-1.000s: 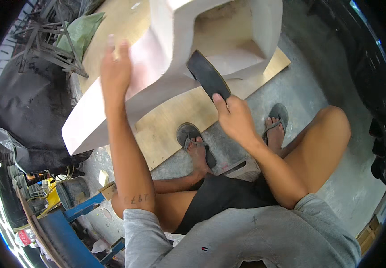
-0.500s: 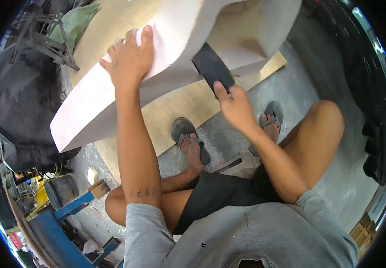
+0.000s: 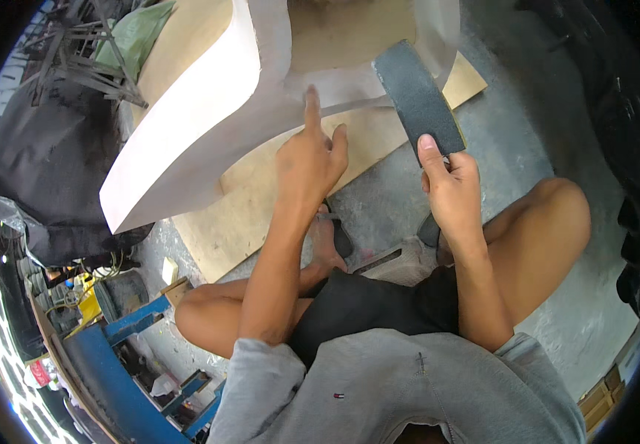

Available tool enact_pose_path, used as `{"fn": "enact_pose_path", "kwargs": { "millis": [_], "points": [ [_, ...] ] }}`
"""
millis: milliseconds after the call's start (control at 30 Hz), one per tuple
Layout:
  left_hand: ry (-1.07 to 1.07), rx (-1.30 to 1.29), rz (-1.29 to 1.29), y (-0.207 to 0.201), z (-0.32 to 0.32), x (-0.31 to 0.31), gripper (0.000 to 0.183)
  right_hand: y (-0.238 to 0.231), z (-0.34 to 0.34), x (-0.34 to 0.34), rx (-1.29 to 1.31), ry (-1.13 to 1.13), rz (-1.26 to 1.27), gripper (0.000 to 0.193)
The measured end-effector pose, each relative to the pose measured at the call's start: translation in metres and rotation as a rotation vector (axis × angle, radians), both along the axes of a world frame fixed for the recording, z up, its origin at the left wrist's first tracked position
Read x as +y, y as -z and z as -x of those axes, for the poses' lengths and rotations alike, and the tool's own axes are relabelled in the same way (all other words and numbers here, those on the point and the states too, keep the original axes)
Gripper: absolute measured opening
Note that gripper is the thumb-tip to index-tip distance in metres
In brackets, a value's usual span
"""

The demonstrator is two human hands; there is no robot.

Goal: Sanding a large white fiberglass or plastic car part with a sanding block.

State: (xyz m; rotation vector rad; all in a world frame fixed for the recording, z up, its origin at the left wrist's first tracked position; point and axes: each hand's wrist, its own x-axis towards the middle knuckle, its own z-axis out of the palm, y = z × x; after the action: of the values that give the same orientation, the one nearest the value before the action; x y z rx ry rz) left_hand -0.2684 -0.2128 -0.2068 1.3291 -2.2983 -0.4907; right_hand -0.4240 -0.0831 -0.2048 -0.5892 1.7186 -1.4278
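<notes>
A large white curved panel [image 3: 179,140], like a smooth molded body part, lies in front of me with a hollow at its far right. My left hand [image 3: 307,166] is open and holds nothing. Its index finger reaches out to the panel's inner lower side, with the thumb spread apart. Whether the fingertip touches the surface I cannot tell. My right hand [image 3: 455,189] grips the near end of a flat sanding block [image 3: 418,92] with a dark grit face. The block is raised and tilted, that face turned up, its far end in front of the hollow.
Under the panel lies a plywood board [image 3: 213,240] on the grey concrete floor [image 3: 379,189]. A black-covered bulky object [image 3: 54,163] and a green bag [image 3: 135,37] are at the left. A blue metal frame [image 3: 109,370] stands at lower left. Glossy dark panels [image 3: 594,111] line the right.
My left hand has left the panel's top face and moved right and down to its inner side. My right hand has drawn the sanding block away from the panel, turning its grit face up.
</notes>
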Motion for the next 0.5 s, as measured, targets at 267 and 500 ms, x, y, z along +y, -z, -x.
{"fn": "enact_pose_path", "kwargs": {
  "millis": [267,500],
  "points": [
    [0.371,-0.456,-0.258,0.042,0.009,-0.013,0.062,-0.026,-0.008,-0.01,0.115,-0.092,-0.015,0.04],
    [-0.049,0.372,0.091,-0.101,-0.057,-0.074,0.033,0.028,-0.017,-0.031,0.174,-0.137,-0.173,0.054]
  ]
}}
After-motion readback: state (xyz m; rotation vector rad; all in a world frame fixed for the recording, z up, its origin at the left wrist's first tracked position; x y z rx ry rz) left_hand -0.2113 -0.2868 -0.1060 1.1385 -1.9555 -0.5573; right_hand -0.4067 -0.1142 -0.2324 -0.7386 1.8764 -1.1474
